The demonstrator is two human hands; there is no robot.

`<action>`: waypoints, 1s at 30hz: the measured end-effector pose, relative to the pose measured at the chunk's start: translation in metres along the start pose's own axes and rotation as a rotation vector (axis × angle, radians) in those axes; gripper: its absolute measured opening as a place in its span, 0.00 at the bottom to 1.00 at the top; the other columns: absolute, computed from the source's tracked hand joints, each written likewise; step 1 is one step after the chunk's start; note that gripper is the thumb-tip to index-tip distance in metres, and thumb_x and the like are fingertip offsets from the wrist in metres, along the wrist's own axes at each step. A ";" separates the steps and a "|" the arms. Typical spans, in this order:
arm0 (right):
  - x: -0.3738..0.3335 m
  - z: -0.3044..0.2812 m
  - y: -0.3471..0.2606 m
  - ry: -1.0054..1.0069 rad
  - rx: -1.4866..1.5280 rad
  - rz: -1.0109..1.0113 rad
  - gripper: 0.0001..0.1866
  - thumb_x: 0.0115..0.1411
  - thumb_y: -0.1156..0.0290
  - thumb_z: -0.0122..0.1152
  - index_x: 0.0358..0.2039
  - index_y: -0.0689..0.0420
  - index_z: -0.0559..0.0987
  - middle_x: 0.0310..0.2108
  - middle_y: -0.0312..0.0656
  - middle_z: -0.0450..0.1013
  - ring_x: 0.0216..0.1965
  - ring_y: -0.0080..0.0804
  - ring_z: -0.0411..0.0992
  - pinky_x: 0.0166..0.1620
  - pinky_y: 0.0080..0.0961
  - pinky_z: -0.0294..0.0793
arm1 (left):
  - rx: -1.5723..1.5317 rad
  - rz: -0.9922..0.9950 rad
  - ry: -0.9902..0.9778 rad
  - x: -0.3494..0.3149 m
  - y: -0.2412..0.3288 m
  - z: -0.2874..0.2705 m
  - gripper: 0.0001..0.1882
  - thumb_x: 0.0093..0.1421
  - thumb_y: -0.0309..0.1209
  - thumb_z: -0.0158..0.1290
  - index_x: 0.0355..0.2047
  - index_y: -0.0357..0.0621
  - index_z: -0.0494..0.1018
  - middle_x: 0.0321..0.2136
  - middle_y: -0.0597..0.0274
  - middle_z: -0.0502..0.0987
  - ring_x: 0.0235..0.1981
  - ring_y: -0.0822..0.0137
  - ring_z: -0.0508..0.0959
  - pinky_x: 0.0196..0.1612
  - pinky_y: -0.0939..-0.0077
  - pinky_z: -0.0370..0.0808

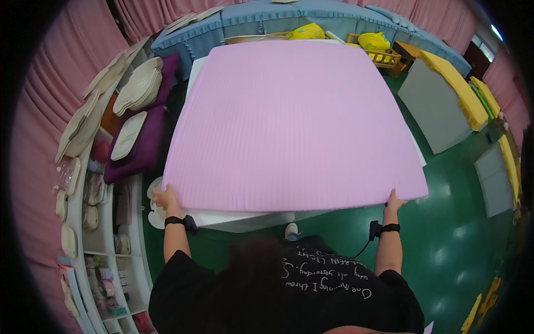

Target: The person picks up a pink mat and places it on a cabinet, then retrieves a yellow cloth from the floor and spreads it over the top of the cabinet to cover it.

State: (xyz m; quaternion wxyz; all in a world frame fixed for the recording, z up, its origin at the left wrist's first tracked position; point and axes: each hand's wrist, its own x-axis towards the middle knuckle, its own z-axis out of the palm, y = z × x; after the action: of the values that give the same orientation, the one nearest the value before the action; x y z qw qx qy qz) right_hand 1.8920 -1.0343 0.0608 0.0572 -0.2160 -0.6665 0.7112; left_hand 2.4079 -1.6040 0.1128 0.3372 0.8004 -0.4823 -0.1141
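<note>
A large mattress in a smooth pink fitted sheet (289,122) lies in front of me on a white base (239,221). Its near edge overhangs the base at the right. My left hand (164,196) is closed on the near left corner of the mattress. Over at the near edge, a little in from the right corner, my right hand (394,202) grips it with the thumb up on the side. The fingers under the edge are hidden. Both wrists wear black straps with small black devices.
White shelves (136,278) with assorted goods run along the left. Beside them, cream trays (129,135) rest on purple cloth (142,158). Grey cabinets with yellow covers (436,106) stand right, on green floor (445,211). Beyond the mattress are blue-draped tables (245,25) and a small wooden crib (384,57).
</note>
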 end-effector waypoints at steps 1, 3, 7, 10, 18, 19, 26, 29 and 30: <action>0.011 0.001 0.001 0.033 -0.045 -0.092 0.43 0.48 0.75 0.60 0.55 0.63 0.39 0.53 0.52 0.53 0.49 0.41 0.61 0.49 0.37 0.65 | 0.077 0.000 -0.047 -0.004 0.001 -0.004 0.30 0.49 0.43 0.49 0.52 0.50 0.60 0.50 0.49 0.62 0.51 0.46 0.60 0.49 0.43 0.58; 0.044 0.004 0.004 0.069 -0.081 -0.217 0.44 0.48 0.77 0.59 0.56 0.63 0.39 0.55 0.52 0.50 0.51 0.42 0.59 0.52 0.36 0.62 | 0.286 -0.008 -0.228 0.005 -0.027 0.011 0.28 0.53 0.51 0.39 0.53 0.53 0.60 0.50 0.49 0.64 0.51 0.49 0.63 0.49 0.41 0.56; 0.065 0.001 -0.008 -0.211 -0.133 -0.133 0.54 0.46 0.79 0.59 0.57 0.64 0.25 0.57 0.54 0.46 0.55 0.40 0.55 0.55 0.33 0.57 | 0.410 0.046 -0.055 -0.032 -0.005 -0.012 0.26 0.55 0.50 0.36 0.50 0.52 0.63 0.45 0.50 0.68 0.47 0.51 0.67 0.45 0.47 0.61; 0.109 -0.008 0.018 -0.122 -0.244 -0.412 0.54 0.45 0.77 0.60 0.56 0.68 0.26 0.56 0.55 0.49 0.55 0.40 0.56 0.55 0.31 0.57 | 0.421 0.084 -0.040 -0.042 0.001 -0.005 0.26 0.56 0.51 0.35 0.50 0.53 0.63 0.45 0.50 0.68 0.47 0.52 0.67 0.44 0.46 0.61; 0.154 0.028 -0.025 -0.209 -0.565 -0.380 0.56 0.46 0.74 0.62 0.54 0.72 0.23 0.55 0.58 0.51 0.54 0.44 0.57 0.56 0.27 0.56 | 0.488 -0.044 0.007 -0.108 0.000 -0.033 0.26 0.56 0.52 0.34 0.50 0.55 0.64 0.42 0.47 0.68 0.47 0.53 0.67 0.44 0.50 0.62; 0.167 0.026 -0.016 -0.150 -0.680 -0.509 0.57 0.46 0.73 0.63 0.54 0.72 0.23 0.54 0.58 0.52 0.54 0.44 0.57 0.56 0.27 0.57 | 0.501 -0.037 0.014 -0.112 -0.002 -0.030 0.26 0.56 0.52 0.34 0.49 0.55 0.64 0.43 0.48 0.68 0.46 0.53 0.67 0.44 0.51 0.62; 0.161 0.045 -0.058 -0.412 -0.536 -0.086 0.60 0.43 0.66 0.66 0.54 0.75 0.26 0.55 0.64 0.49 0.55 0.46 0.56 0.56 0.27 0.55 | 0.478 -0.082 -0.001 -0.134 -0.014 -0.041 0.26 0.57 0.51 0.35 0.48 0.49 0.64 0.46 0.49 0.65 0.49 0.52 0.64 0.44 0.50 0.65; 0.149 0.057 -0.062 -0.088 -0.932 -0.082 0.59 0.43 0.66 0.65 0.54 0.74 0.26 0.55 0.64 0.49 0.55 0.47 0.55 0.56 0.26 0.55 | 0.461 -0.052 -0.019 -0.138 -0.005 -0.043 0.27 0.57 0.49 0.35 0.48 0.43 0.64 0.45 0.47 0.65 0.49 0.50 0.64 0.43 0.50 0.66; 0.158 0.057 -0.047 -0.083 -0.928 -0.063 0.59 0.43 0.66 0.65 0.54 0.74 0.26 0.55 0.64 0.49 0.55 0.47 0.55 0.56 0.26 0.55 | 0.456 -0.062 -0.023 -0.137 -0.009 -0.043 0.27 0.57 0.49 0.35 0.48 0.42 0.64 0.45 0.46 0.65 0.49 0.49 0.64 0.43 0.49 0.66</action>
State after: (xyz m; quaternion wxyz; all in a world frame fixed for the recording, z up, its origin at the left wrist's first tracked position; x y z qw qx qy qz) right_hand 1.7183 -1.0239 0.0712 -0.0505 -0.1698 -0.9221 0.3439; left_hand 2.3664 -1.4664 0.1199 0.1383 0.8691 -0.4745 -0.0213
